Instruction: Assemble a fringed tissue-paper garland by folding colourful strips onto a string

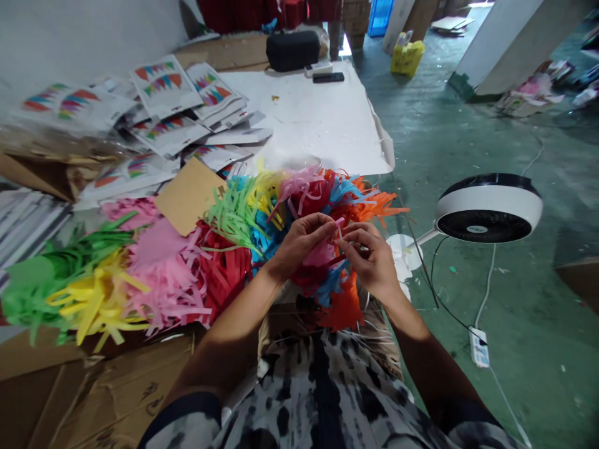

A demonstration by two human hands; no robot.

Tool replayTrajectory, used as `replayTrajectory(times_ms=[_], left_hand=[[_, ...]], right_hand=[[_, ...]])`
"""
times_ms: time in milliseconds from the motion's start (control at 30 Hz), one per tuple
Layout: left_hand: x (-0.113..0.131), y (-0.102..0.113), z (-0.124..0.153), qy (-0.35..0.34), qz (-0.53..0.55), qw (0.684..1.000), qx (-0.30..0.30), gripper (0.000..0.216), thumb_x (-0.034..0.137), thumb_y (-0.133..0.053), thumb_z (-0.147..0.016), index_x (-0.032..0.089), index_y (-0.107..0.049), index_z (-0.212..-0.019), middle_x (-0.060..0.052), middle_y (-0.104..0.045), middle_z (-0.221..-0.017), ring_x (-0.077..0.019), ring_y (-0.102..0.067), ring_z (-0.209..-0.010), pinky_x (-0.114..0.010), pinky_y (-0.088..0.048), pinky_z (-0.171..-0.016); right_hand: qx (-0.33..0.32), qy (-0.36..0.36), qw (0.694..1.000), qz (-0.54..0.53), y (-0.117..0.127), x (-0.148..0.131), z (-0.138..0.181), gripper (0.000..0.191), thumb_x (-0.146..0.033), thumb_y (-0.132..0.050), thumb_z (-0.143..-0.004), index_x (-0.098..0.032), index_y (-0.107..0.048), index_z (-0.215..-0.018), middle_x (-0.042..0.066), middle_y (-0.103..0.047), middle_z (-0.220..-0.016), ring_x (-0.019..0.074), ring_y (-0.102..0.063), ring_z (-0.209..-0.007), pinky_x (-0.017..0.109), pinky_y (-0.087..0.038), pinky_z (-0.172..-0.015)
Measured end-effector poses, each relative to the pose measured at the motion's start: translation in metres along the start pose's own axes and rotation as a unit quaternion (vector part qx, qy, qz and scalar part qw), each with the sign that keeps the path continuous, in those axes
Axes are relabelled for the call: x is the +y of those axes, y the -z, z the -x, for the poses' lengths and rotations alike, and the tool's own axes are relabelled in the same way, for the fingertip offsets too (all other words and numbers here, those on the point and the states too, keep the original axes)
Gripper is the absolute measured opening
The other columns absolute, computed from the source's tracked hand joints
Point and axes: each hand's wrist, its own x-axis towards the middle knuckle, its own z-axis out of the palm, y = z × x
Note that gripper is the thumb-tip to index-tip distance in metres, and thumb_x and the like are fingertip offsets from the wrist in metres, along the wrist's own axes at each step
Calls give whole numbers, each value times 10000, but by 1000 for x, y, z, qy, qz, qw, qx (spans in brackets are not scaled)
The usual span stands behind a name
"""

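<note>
Over my lap, my left hand [304, 244] is closed in a pinch on a thin pink paper strip [339, 223]. Close beside it, my right hand [372, 260] pinches the same strip, its fingertips nearly meeting the left ones. Under and around both hands lies a bunch of fringed paper tassels: a green tassel [236, 209], a pink tassel [302, 186] and an orange tassel [347, 305], with blue, yellow and red ones among them. Part of the bunch is hidden behind my fingers.
More fringed tassels [163, 274] lie to the left, by a brown card [191, 194]. Printed packets [166, 87] are piled on the white-covered table [318, 118], with a black case [292, 50] at the back. A fan [489, 209] and a power strip [479, 347] stand right.
</note>
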Motion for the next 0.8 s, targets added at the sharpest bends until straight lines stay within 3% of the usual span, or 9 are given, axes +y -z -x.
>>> replayTrajectory(times_ms=[367, 667, 800], left_hand=[[-5, 1, 1, -39, -35, 999, -14, 309, 400, -891, -809, 180, -691, -892, -4, -708, -836, -108, -650, -745, -230, -542, -725], [-4, 0, 2, -33, -66, 996, -41, 430, 355, -909, -788, 190, -723, -1139, -33, -770, -872, -147, -739, -801, -261, -594, -769], [-6, 0, 2, -57, -91, 994, -35, 335, 405, -880, -821, 192, -737, -1037, -35, -758, -867, -146, -718, -785, -265, -583, -755]], right_hand=[[13, -23, 1000, -6, 0, 2, -1, 171, -345, -694, -952, -225, -710, -830, 68, -691, -1058, 206, -671, -947, 345, -513, -747], [26, -26, 999, 15, 1, 1, 1, 104, -305, -686, -930, -225, -711, -867, 53, -686, -1054, 171, -624, -823, 337, -491, -728], [26, -17, 999, 14, 1, 0, 2, 150, -325, -691, -938, -225, -688, -826, 58, -684, -1038, 189, -644, -877, 332, -491, -724]])
